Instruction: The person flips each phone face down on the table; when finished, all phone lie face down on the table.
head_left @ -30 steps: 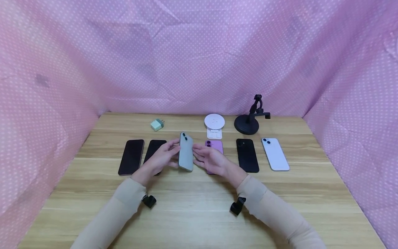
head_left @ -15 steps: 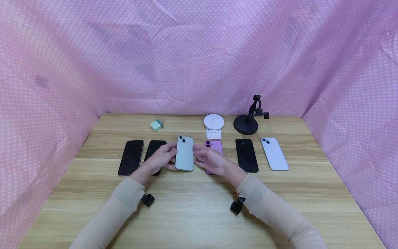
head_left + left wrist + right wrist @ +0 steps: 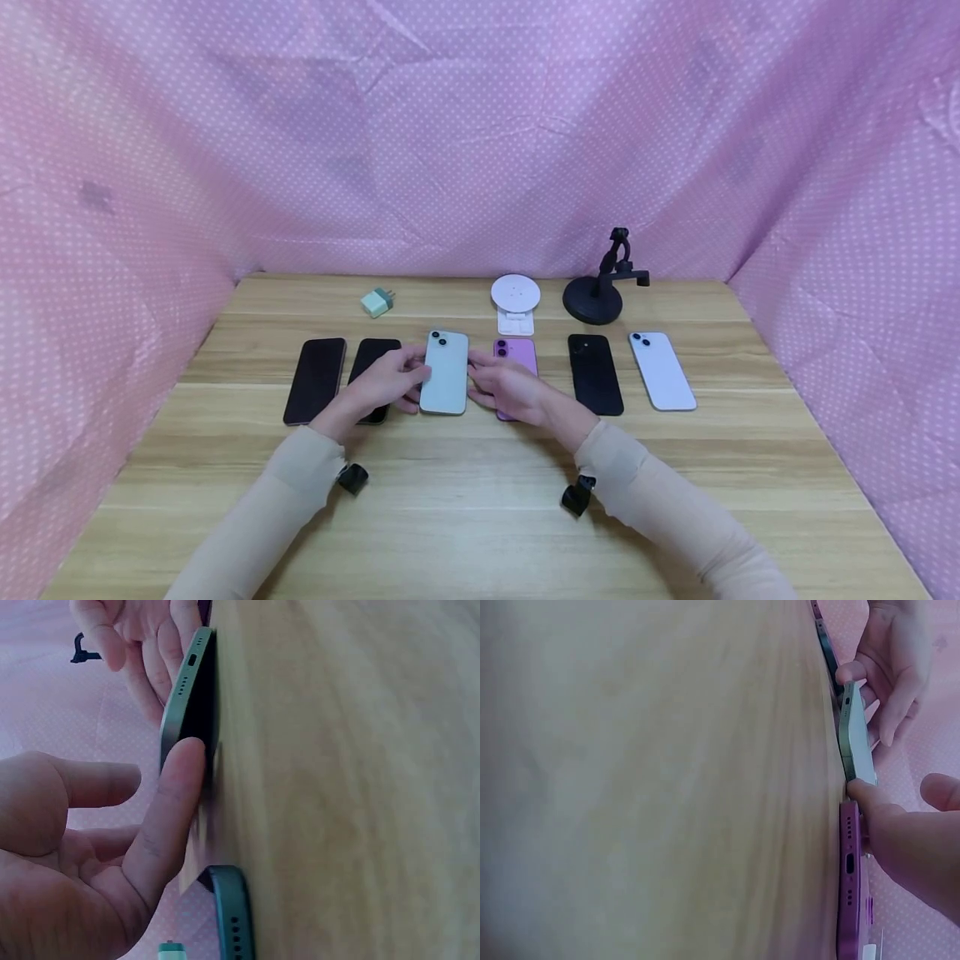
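Observation:
A pale green smartphone [image 3: 445, 375] is back up between the two hands, its cameras at the far end. In the left wrist view the phone [image 3: 184, 697] tilts, its dark screen facing down and its left side raised off the wood. My left hand [image 3: 384, 382] holds that left edge, thumb over the back and a finger beneath. My right hand [image 3: 517, 392] has its fingertips at the right edge, with the thumb lifted away in the right wrist view. Beneath the right hand lies a purple smartphone [image 3: 527, 352], partly hidden.
Two dark phones lie left, the outer one [image 3: 315, 382] and one [image 3: 375, 358] under the left hand. A black phone [image 3: 596, 375] and a white phone [image 3: 663, 372] lie right. Behind stand a green charger plug [image 3: 377, 302], a white round stand [image 3: 516, 293] and a black stand [image 3: 594, 302].
The pale green phone has tipped down from a steep tilt, its back now facing more upward. The left hand has lowered with it, while the right hand has stayed near its right edge.

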`<move>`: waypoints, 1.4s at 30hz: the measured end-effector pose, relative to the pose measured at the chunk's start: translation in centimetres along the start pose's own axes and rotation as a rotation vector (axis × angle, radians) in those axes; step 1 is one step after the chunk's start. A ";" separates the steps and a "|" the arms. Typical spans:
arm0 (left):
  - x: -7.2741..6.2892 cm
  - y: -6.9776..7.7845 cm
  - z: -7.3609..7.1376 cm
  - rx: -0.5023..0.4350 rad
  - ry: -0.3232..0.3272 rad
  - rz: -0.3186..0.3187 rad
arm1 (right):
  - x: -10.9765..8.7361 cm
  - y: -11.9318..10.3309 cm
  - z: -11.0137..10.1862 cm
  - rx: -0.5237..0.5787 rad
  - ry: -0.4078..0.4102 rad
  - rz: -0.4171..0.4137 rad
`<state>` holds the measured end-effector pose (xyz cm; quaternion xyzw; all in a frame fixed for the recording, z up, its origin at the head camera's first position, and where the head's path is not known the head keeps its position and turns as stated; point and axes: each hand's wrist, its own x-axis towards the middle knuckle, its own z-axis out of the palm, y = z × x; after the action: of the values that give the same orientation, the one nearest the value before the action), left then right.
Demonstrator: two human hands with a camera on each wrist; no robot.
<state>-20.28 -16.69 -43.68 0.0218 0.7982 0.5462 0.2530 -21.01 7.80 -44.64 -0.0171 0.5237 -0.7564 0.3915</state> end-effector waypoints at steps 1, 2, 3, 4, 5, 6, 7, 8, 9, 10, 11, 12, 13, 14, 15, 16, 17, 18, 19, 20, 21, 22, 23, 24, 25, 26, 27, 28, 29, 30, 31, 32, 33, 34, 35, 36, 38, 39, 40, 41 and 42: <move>0.0 0.1 0.0 0.011 -0.006 -0.001 | 0.0 0.0 0.0 -0.005 0.002 0.001; 0.0 0.1 0.0 0.023 -0.009 -0.002 | 0.0 0.0 0.0 -0.005 0.008 0.004; -0.1 0.2 0.0 0.035 -0.009 -0.004 | 0.0 -0.1 -0.1 -0.004 0.014 0.007; -0.1 0.2 0.1 0.046 -0.006 -0.010 | 0.0 -0.1 -0.1 -0.006 0.014 0.004; -0.1 0.3 0.1 0.059 -0.005 -0.013 | 0.0 -0.1 -0.1 -0.008 0.015 0.002; -0.1 0.3 0.1 0.069 -0.001 -0.019 | 0.0 -0.1 -0.1 -0.009 0.018 0.001; -0.1 0.4 0.1 0.080 0.002 -0.024 | 0.0 -0.1 -0.1 -0.009 0.021 0.002; -0.2 0.4 0.2 0.091 0.005 -0.029 | 0.0 -0.1 -0.1 -0.008 0.021 0.002; -0.2 0.4 0.2 0.097 0.008 -0.034 | 0.0 -0.1 -0.1 -0.010 0.019 0.001; -0.3 0.4 0.2 0.105 0.012 -0.038 | 0.0 -0.1 0.0 -0.011 0.017 0.000; -0.3 0.4 0.1 0.110 0.013 -0.042 | 0.1 -0.1 0.0 -0.009 0.017 0.001; -0.4 0.4 0.1 0.120 0.014 -0.044 | 0.1 -0.1 0.0 -0.007 0.014 0.003; -0.5 0.3 0.1 0.126 0.017 -0.047 | 0.2 0.0 0.1 -0.008 0.009 0.003; -0.5 0.3 0.0 0.131 0.018 -0.046 | 0.2 0.0 0.1 -0.009 0.004 0.002; -0.6 0.3 0.0 0.132 0.020 -0.046 | 0.3 0.0 0.1 -0.011 0.000 0.002; -0.6 0.3 0.0 0.135 0.019 -0.045 | 0.3 0.0 0.2 -0.011 -0.001 0.004; -0.6 0.3 -0.1 0.136 0.019 -0.045 | 0.3 0.0 0.2 -0.013 -0.002 0.005; -0.6 0.3 -0.1 0.139 0.019 -0.043 | 0.3 0.0 0.2 -0.014 -0.001 0.007; -0.6 0.3 -0.1 0.136 0.017 -0.041 | 0.3 0.0 0.1 -0.015 0.001 0.006; -0.5 0.3 -0.1 0.136 0.014 -0.037 | 0.3 -0.1 0.1 -0.014 0.003 0.006; -0.5 0.3 -0.1 0.135 0.012 -0.034 | 0.2 -0.2 0.1 -0.011 0.009 0.007; -0.5 0.4 -0.1 0.136 0.009 -0.026 | 0.2 -0.2 0.1 -0.008 0.017 0.008; -0.6 0.4 -0.2 0.136 0.007 -0.016 | 0.1 -0.3 0.1 -0.010 0.022 0.007; -0.7 0.4 -0.4 0.137 0.007 -0.003 | 0.0 -0.4 0.1 -0.027 0.029 0.000; -0.9 0.4 -0.6 0.137 0.011 0.017 | -0.1 -0.5 0.2 -0.057 0.035 -0.012; -1.1 0.4 -0.8 0.134 0.018 0.041 | -0.2 -0.7 0.3 -0.096 0.040 -0.029; -1.3 0.4 -1.2 0.131 0.026 0.067 | -0.4 -0.9 0.5 -0.144 0.049 -0.049; -1.6 0.4 -1.7 0.140 0.043 0.094 | -0.6 -1.1 0.7 -0.203 0.052 -0.078; -1.9 0.4 -2.2 0.156 0.063 0.118 | -0.7 -1.4 1.0 -0.260 0.054 -0.110; -2.3 0.4 -2.8 0.178 0.087 0.144 | -0.8 -1.7 1.4 -0.313 0.056 -0.140; -2.6 0.3 -3.3 0.209 0.114 0.163 | -0.9 -2.0 1.7 -0.348 0.054 -0.165; -2.8 0.3 -4.0 0.241 0.138 0.176 | -0.9 -2.2 2.1 -0.370 0.055 -0.182; -3.1 0.1 -4.6 0.272 0.163 0.183 | -0.9 -2.4 2.5 -0.383 0.051 -0.196; -3.4 0.0 -5.1 0.303 0.188 0.184 | -0.7 -2.5 2.9 -0.390 0.042 -0.207; -3.6 -0.3 -5.7 0.324 0.205 0.190 | -0.6 -2.5 3.3 -0.387 0.032 -0.207; -3.8 -0.6 -6.1 0.337 0.222 0.193 | -0.3 -2.4 3.7 -0.382 0.024 -0.203; -4.0 -1.2 -7.0 0.340 0.245 0.196 | 0.5 -2.0 4.5 -0.357 0.010 -0.192; -4.1 -1.5 -7.2 0.335 0.252 0.199 | 0.9 -1.7 4.8 -0.339 -0.001 -0.184; -4.2 -1.7 -7.5 0.327 0.258 0.196 | 1.3 -1.4 5.2 -0.317 -0.008 -0.178; -4.3 -1.9 -7.7 0.321 0.262 0.196 | 1.8 -1.2 5.5 -0.294 -0.011 -0.169; -4.3 -2.1 -7.8 0.307 0.262 0.191 | 2.2 -0.9 5.9 -0.267 -0.008 -0.159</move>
<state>-19.37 -25.58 -41.75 0.0642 0.8924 0.4379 0.0878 -20.50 2.00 -42.13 -0.1133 0.6152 -0.7085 0.3266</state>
